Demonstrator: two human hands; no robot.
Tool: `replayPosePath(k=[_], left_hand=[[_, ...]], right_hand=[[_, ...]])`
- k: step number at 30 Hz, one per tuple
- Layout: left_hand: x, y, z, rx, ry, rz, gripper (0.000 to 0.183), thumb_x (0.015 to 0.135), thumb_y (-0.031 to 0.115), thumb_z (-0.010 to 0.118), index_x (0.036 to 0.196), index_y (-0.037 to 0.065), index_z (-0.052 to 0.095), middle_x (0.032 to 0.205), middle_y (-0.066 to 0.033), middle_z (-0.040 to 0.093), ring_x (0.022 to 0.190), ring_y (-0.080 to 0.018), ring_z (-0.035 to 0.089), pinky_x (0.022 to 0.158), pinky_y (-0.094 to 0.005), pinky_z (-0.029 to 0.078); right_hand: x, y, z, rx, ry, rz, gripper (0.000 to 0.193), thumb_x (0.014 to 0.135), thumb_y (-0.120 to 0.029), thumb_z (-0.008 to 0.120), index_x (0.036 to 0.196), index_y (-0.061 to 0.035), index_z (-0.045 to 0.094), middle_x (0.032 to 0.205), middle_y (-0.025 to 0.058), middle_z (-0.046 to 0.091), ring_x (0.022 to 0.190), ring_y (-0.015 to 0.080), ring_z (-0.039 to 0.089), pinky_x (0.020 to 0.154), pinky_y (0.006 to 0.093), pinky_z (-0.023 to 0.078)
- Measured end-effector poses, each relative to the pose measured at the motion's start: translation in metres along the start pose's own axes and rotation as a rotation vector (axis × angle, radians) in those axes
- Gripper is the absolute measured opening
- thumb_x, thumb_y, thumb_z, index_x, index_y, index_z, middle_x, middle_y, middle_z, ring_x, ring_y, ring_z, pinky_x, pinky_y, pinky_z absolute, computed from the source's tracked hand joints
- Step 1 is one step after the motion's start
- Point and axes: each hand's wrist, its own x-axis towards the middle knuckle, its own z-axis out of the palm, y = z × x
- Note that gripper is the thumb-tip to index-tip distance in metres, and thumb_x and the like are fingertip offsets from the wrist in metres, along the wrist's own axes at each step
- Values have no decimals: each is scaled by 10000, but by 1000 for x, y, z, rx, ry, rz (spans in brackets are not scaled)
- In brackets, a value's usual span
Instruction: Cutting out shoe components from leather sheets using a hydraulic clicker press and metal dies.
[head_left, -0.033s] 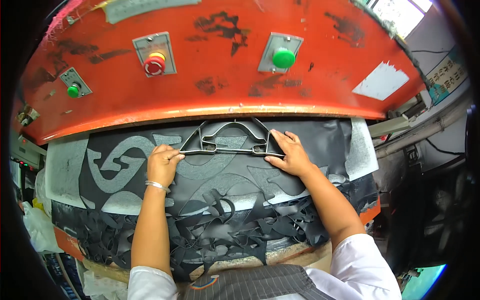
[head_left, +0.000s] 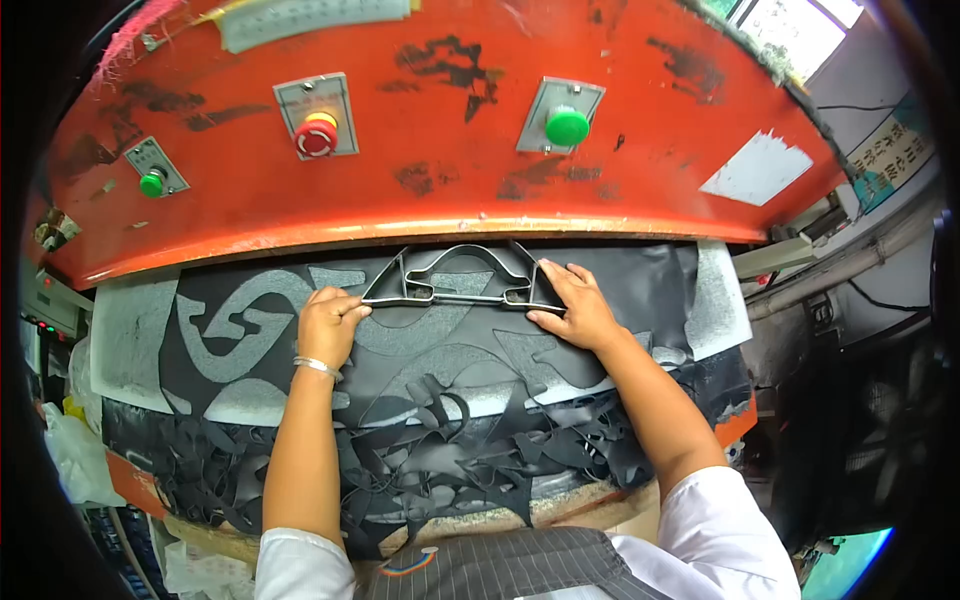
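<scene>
A steel cutting die (head_left: 468, 298), a strip-metal outline with an arched middle and two pointed ends, lies on a black leather sheet (head_left: 640, 285). My left hand (head_left: 330, 325) pinches the die's left tip between thumb and fingers. At the opposite end, my right hand (head_left: 582, 308) grips the right corner, its thumb on the near side and its fingers along the slanted edge. The die's far side comes right up to the red machine's lower edge. Curved cut-outs in the leather expose a grey, rough surface beneath.
The red press head (head_left: 440, 195) spans the far side, carrying a red mushroom button (head_left: 315, 138) and a green button (head_left: 567, 126). A whitish board (head_left: 125, 340) shows beyond the sheet. Black leather scraps (head_left: 470, 465) are heaped along the near edge. Plastic bags (head_left: 80, 455) hang at left.
The view has shifted very slightly. Both hands keep the same hold on the cutting die, with no clear movement over the leather.
</scene>
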Motion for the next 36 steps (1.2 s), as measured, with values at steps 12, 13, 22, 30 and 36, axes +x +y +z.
replayPosePath(k=[12,13,22,30,36], left_hand=[[-25,-13,-192,19,971,233,303,995,190,533,779,-17,583,743,-78,538,693,-171,517,677,-299,437],[-22,3,-207,160,998,283,327,996,195,527,747,-16,532,714,-72,489,666,-175,478,647,-303,411],[-149,60,-159,64,264,151,376,874,148,663,597,36,434,581,-96,442,526,-236,414,527,-379,353],[-312,159,-43,77,-297,200,185,809,292,697,846,118,750,797,-59,667,818,-261,636,737,-364,517],[-319,173,-21,120,-153,82,140,763,224,712,784,88,737,771,-92,650,772,-296,612,700,-383,500]], right_hand=[[1,-153,-86,548,738,97,412,827,-152,754,1125,-9,508,766,78,632,643,117,587,589,250,474],[12,-158,-96,491,764,131,386,831,-154,752,1094,-12,508,740,64,624,628,112,570,576,252,465],[-99,-198,-50,152,306,131,367,811,-325,749,990,-46,591,843,127,642,750,308,647,637,374,509],[-241,-257,11,2,-219,-143,492,675,-253,722,1105,-42,610,925,84,588,940,268,579,789,351,506],[-244,-251,24,-9,-43,-137,156,718,-132,599,856,-62,617,852,76,579,848,240,578,706,332,512]])
